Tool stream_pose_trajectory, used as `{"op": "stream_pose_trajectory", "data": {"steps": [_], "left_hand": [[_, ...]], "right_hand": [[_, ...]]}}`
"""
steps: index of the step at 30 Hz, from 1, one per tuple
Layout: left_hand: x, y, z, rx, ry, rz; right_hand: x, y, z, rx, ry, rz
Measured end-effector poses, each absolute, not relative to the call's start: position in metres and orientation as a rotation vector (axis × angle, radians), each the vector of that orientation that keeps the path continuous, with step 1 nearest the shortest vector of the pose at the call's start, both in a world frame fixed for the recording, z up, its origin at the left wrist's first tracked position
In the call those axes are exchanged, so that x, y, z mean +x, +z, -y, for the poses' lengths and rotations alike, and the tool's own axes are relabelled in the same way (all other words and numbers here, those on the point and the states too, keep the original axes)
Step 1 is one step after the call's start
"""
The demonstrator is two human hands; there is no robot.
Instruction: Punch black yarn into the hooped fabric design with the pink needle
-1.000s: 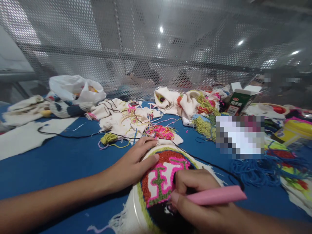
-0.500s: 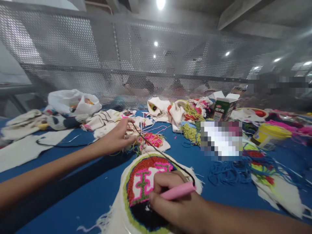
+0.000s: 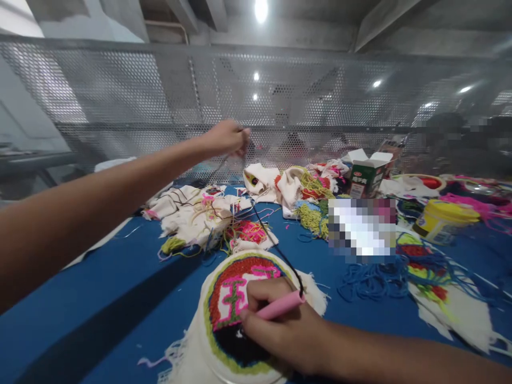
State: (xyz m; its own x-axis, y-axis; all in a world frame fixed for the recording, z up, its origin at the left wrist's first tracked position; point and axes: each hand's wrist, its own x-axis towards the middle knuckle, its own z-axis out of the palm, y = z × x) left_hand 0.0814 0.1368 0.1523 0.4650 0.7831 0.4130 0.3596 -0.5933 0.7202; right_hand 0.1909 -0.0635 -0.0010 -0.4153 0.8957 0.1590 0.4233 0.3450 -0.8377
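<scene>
My right hand (image 3: 294, 333) is wrapped round a pink punch needle (image 3: 283, 305), its tip hidden by my fingers against the hooped embroidery (image 3: 234, 349). That round piece has a yellow-green border, red loops above, black pile below and pink-outlined green lettering on white. Black yarn (image 3: 276, 245) runs from the pink handle's back end up toward my left hand (image 3: 231, 137). Raised above the table in front of the mesh, my left hand is closed in a pinch on the yarn. The yarn's stretch just under the fingers is blurred.
Cream cloth scraps (image 3: 192, 213) and pink loop work (image 3: 252, 230) lie beyond the hoop. At right are tangled blue yarn (image 3: 372, 282), a yellow-lidded tub (image 3: 446, 221) and a green box (image 3: 366, 176). A perforated metal screen (image 3: 168, 112) stands behind the blue table.
My left hand has risen up and to the right from above the cloth scraps, drawing the black yarn upward. My right hand with the punch needle stays at the black area, shifted slightly left.
</scene>
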Motion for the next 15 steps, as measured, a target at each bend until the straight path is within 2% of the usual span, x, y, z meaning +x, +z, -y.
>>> {"op": "stream_pose_trajectory", "data": {"steps": [4, 7, 13, 15], "left_hand": [[0.154, 0.185, -0.09, 2.474, 0.898, -0.551], [0.179, 0.184, -0.078, 2.597, 0.871, -0.423], [0.174, 0.132, -0.119, 2.908, 0.597, -0.768], [0.168, 0.122, -0.129, 2.997, 0.404, -0.842]], "right_hand": [[0.19, -0.002, 0.063, -1.135, 0.93, 2.003], [0.19, -0.004, 0.063, -1.155, 0.913, 2.013], [0.192, -0.008, 0.062, -1.18, 0.936, 2.01], [0.191, -0.009, 0.061, -1.138, 0.939, 1.994]]}}
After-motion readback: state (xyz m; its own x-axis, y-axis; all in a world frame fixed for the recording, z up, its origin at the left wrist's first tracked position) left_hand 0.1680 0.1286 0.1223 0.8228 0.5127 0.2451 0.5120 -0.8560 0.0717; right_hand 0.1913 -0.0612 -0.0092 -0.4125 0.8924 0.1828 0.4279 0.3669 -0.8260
